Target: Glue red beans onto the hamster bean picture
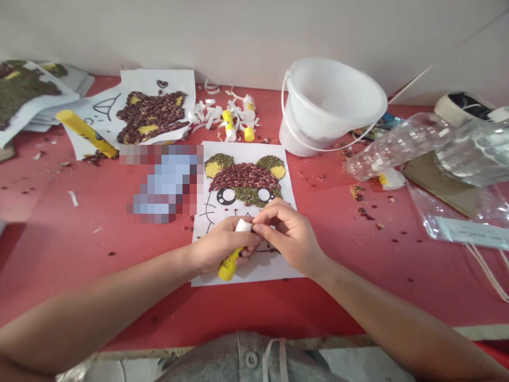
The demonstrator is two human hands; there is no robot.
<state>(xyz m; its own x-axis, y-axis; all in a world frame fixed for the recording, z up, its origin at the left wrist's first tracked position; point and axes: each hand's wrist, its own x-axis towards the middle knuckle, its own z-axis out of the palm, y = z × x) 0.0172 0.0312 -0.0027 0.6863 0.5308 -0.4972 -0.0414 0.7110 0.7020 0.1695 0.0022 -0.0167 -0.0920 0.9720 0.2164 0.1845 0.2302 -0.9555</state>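
On a red tabletop (342, 212), the left hand (218, 240) grips a yellow-and-white cylindrical glue stick (227, 268) over bean-decorated white paper (258, 271); the right hand (298, 236) narrows beside it, grip unclear. Beyond stands 1 white plastic bucket (302, 124), contents unclear.

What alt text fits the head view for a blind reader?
A left hand holds a yellow glue stick over a partly seed-filled animal drawing, the right hand near the stick's white end. A white bucket stands beyond on the red table.

A craft workspace, it seems; the red table (358, 265) bears seed-covered drawings (250, 175), glue sticks (227, 269) and paper scraps (207, 114).
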